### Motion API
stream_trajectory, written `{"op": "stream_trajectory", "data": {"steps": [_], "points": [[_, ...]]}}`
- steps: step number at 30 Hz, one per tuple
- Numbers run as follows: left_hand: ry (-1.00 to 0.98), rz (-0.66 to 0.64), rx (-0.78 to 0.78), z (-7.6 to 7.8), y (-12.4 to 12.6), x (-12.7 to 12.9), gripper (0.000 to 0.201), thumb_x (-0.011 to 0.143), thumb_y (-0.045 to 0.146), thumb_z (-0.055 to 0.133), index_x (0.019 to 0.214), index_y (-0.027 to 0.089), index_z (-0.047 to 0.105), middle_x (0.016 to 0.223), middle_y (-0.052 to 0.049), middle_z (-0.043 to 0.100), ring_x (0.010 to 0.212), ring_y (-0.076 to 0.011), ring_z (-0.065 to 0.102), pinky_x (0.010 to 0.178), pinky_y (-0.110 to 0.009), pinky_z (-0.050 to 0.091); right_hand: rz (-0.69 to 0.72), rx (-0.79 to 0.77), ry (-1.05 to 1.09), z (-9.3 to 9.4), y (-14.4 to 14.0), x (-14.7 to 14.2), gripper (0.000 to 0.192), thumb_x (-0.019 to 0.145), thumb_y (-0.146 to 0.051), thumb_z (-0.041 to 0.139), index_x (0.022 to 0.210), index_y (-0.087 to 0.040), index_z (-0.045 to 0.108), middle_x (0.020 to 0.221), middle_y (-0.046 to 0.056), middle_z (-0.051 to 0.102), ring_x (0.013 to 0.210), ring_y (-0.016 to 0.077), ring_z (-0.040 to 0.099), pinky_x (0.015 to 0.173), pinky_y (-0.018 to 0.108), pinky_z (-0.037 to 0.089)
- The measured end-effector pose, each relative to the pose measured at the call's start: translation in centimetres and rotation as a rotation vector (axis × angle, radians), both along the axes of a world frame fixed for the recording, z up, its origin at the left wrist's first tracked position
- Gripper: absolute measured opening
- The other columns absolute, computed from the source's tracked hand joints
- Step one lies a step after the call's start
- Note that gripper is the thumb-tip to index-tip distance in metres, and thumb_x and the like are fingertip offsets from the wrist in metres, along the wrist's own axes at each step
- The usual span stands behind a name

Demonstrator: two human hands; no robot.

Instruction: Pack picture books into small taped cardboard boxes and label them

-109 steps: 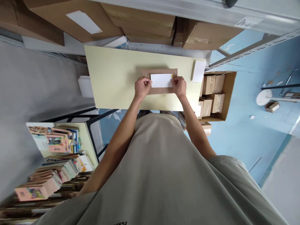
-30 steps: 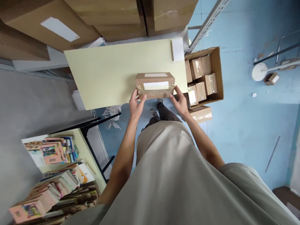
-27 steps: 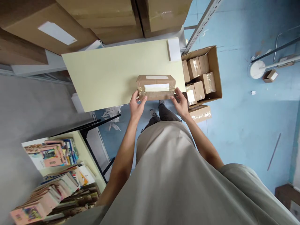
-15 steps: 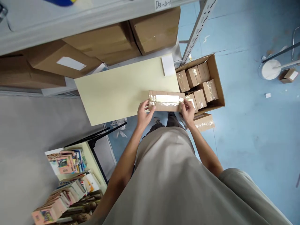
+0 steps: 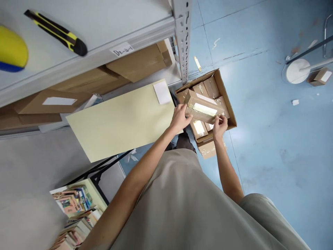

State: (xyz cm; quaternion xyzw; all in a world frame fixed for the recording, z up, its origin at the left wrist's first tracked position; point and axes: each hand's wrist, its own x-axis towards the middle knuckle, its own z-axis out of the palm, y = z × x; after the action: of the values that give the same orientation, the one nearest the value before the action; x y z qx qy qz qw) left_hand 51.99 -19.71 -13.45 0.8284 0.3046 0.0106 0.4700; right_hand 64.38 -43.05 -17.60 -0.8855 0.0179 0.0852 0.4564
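Observation:
A long, narrow cardboard box [image 5: 203, 108] with shiny tape and white labels is held tilted above a larger open carton [image 5: 232, 110]. My left hand [image 5: 180, 116] is closed on its left end. At its right end my right hand [image 5: 220, 125] pinches the near corner. Several small taped boxes [image 5: 211, 86] fill the carton below, some hidden by the held box. Left of my hands lies a pale yellow tabletop [image 5: 125, 121] with a white paper pad [image 5: 161, 92] near its far right corner.
A grey shelf [image 5: 109, 21] at upper left carries a utility knife [image 5: 57, 32] and a yellow-blue object [image 5: 11, 48]; its upright post [image 5: 183, 45] stands beside the carton. Another taped box [image 5: 207, 150] sits at the carton's near side. Books [image 5: 75, 201] stand at lower left.
Both hands have carried the box rightward from the tabletop's edge to over the carton, and it is now tilted. My view has shifted, bringing the utility knife into sight.

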Motion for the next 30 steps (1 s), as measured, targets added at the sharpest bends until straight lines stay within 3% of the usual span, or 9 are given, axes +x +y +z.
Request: {"op": "stream_trajectory", "data": {"steps": [5, 8, 10, 12, 14, 17, 21, 24, 30], "points": [[0.093, -0.186, -0.004, -1.1, 2.2, 11.0, 0.077, 0.100, 0.035, 0.079, 0.170, 0.012, 0.058, 0.172, -0.025, 0.059, 0.166, -0.0459, 0.049, 0.145, -0.062, 0.034, -0.120, 0.011, 0.031, -2.3, 0.5, 4.2, 0.054, 0.103, -0.048, 0.062, 0.141, -0.011, 0.070, 0.146, 0.026, 0.075, 0.124, 0.0326, 0.077, 0.115, 0.053, 0.063], [0.035, -0.280, -0.056, -2.3, 3.4, 17.8, 0.072, 0.100, 0.025, 0.076, 0.169, 0.013, 0.061, 0.178, -0.021, 0.057, 0.173, -0.0439, 0.045, 0.148, -0.061, 0.029, -0.186, 0.041, 0.083, -4.0, 1.8, 7.1, 0.057, 0.104, -0.040, 0.057, 0.150, -0.008, 0.068, 0.154, 0.027, 0.073, 0.141, 0.0356, 0.073, 0.124, 0.055, 0.059], [-0.014, -0.255, -0.100, -3.2, 4.1, 20.6, 0.066, 0.101, 0.017, 0.070, 0.166, 0.015, 0.064, 0.181, -0.017, 0.056, 0.175, -0.0401, 0.043, 0.148, -0.058, 0.032, -0.196, 0.038, 0.144, -5.3, 2.8, 8.3, 0.060, 0.106, -0.037, 0.052, 0.156, -0.007, 0.065, 0.162, 0.028, 0.069, 0.154, 0.0370, 0.066, 0.130, 0.057, 0.054], [-0.035, -0.189, -0.106, -3.8, 4.3, 20.8, 0.061, 0.100, 0.008, 0.065, 0.161, 0.016, 0.070, 0.178, -0.016, 0.060, 0.172, -0.0370, 0.049, 0.146, -0.055, 0.038, -0.175, 0.019, 0.235, -6.4, 3.8, 8.3, 0.063, 0.107, -0.037, 0.051, 0.159, -0.004, 0.064, 0.167, 0.029, 0.065, 0.160, 0.0379, 0.062, 0.133, 0.056, 0.052], [-0.048, -0.132, -0.099, -3.8, 4.3, 18.1, 0.057, 0.100, 0.003, 0.063, 0.155, 0.015, 0.075, 0.168, -0.017, 0.070, 0.159, -0.0345, 0.065, 0.140, -0.053, 0.047, -0.130, 0.008, 0.315, -7.2, 4.4, 7.0, 0.064, 0.107, -0.039, 0.052, 0.157, -0.002, 0.066, 0.165, 0.031, 0.066, 0.159, 0.0381, 0.064, 0.133, 0.054, 0.052], [-0.073, -0.055, -0.145, -3.1, 3.9, 9.4, 0.050, 0.101, 0.003, 0.064, 0.146, 0.018, 0.081, 0.145, -0.014, 0.084, 0.117, -0.0276, 0.084, 0.115, -0.047, 0.066, -0.056, 0.008, 0.363, -7.8, 4.7, 3.7, 0.062, 0.106, -0.045, 0.054, 0.147, -0.003, 0.073, 0.155, 0.030, 0.073, 0.150, 0.0366, 0.071, 0.131, 0.052, 0.055], [-0.006, 0.201, -0.195, -2.1, 3.8, -5.0, 0.042, 0.094, 0.008, 0.069, 0.131, 0.020, 0.085, 0.131, -0.012, 0.088, 0.096, -0.0220, 0.082, 0.091, -0.037, 0.068, 0.064, 0.016, 0.396, -7.4, 5.1, -0.2, 0.057, 0.104, -0.053, 0.056, 0.131, -0.008, 0.079, 0.141, 0.028, 0.080, 0.139, 0.0350, 0.076, 0.125, 0.051, 0.059], [0.065, 0.457, -0.231, -1.7, 4.1, -14.0, 0.036, 0.090, 0.016, 0.073, 0.124, 0.021, 0.085, 0.124, -0.011, 0.090, 0.079, -0.0190, 0.076, 0.083, -0.036, 0.066, 0.167, 0.031, 0.387, -6.4, 6.5, -1.7, 0.053, 0.102, -0.053, 0.058, 0.126, -0.010, 0.078, 0.137, 0.027, 0.082, 0.134, 0.0341, 0.077, 0.124, 0.052, 0.060], [-0.036, 0.823, -0.251, -0.3, 4.8, -24.5, 0.039, 0.084, 0.023, 0.073, 0.122, 0.022, 0.084, 0.128, -0.012, 0.088, 0.084, -0.0201, 0.078, 0.085, -0.036, 0.066, 0.435, 0.151, 0.263, -2.7, 13.7, -4.6, 0.054, 0.098, -0.059, 0.062, 0.123, -0.013, 0.077, 0.130, 0.023, 0.084, 0.125, 0.0331, 0.079, 0.116, 0.052, 0.062]]}}
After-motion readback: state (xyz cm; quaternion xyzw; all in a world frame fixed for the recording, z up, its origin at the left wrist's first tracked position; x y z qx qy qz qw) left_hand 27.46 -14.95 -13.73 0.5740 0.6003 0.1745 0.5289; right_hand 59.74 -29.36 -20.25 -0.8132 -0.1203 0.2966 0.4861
